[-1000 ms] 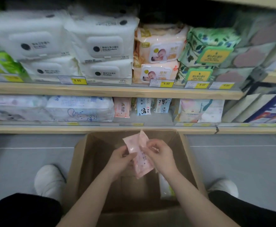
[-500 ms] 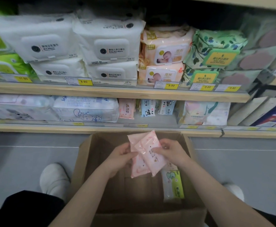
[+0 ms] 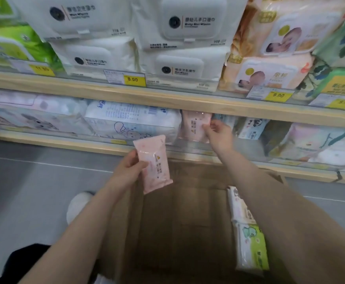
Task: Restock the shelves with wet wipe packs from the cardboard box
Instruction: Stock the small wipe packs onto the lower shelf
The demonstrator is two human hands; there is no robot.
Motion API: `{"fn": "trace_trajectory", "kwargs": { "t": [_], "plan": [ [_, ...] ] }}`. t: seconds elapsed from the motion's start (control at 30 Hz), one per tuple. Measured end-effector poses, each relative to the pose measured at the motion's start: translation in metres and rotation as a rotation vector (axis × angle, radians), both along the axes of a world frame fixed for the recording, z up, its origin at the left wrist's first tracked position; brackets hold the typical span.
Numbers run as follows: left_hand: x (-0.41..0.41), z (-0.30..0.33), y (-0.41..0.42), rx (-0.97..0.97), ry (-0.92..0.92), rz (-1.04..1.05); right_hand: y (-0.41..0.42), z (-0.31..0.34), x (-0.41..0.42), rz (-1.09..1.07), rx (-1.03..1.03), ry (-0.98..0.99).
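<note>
Half a second ago both hands were holding two pink wet wipe packs together above the cardboard box; now the hands are parting, each carrying one pack. The right hand is reaching forward to the lower shelf, its fingertips pinching a pink pack that is standing upright in the gap between a white and blue bundle and small panda-printed packs. The left hand is staying lower, over the front edge of the box, gripping the second pink pack with the thumb across its left side and the fingers hidden behind it.

That second pack is a small, flat, pale pink pouch with crimped ends, dark printed text running down its face and a small yellow mark near the top. It is tilting slightly, its upper end toward the shelf.

Inside the box, against its right wall, more packs are lying in a row, white with green print. The view is also sitting closer to the shelves than before. On the upper shelf, large white lidded packs are stacking above a yellow price tag reading 8.90. A white shoe is resting on the grey floor left of the box.
</note>
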State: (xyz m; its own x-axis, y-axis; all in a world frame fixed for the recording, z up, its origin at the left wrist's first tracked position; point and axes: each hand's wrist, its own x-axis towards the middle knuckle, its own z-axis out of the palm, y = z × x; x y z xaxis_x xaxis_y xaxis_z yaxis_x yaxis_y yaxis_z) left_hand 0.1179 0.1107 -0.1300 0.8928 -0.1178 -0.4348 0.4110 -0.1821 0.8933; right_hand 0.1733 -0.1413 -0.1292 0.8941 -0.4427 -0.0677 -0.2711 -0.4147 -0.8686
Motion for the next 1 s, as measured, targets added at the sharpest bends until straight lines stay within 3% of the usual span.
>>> {"fn": "trace_trajectory", "kwargs": {
  "t": [0.3, 0.4, 0.5, 0.67, 0.83, 0.9, 1.0],
  "plan": [
    [0.009, -0.006, 0.003, -0.013, -0.010, -0.041, 0.000, -0.050, 0.028, -0.044, -0.044, 0.125],
    [0.007, -0.001, -0.002, 0.018, -0.032, -0.061, -0.003, -0.037, 0.011, -0.029, 0.071, 0.088],
    [0.000, 0.010, -0.014, 0.024, -0.034, -0.117, -0.002, -0.004, -0.019, 0.109, 0.134, 0.064],
    [-0.016, 0.034, -0.049, -0.055, -0.078, -0.214, 0.001, 0.039, -0.076, 0.490, 0.307, 0.259],
    [-0.024, 0.055, -0.069, -0.076, -0.140, -0.285, -0.008, 0.051, -0.096, 0.479, 0.260, 0.234],
    [-0.023, 0.050, -0.065, 0.073, -0.225, -0.341, -0.013, 0.054, -0.095, 0.450, 0.244, 0.182],
    [-0.011, 0.020, -0.039, 0.725, -0.500, -0.455, -0.022, 0.051, -0.080, 0.367, 0.081, 0.078]
  ]
}}
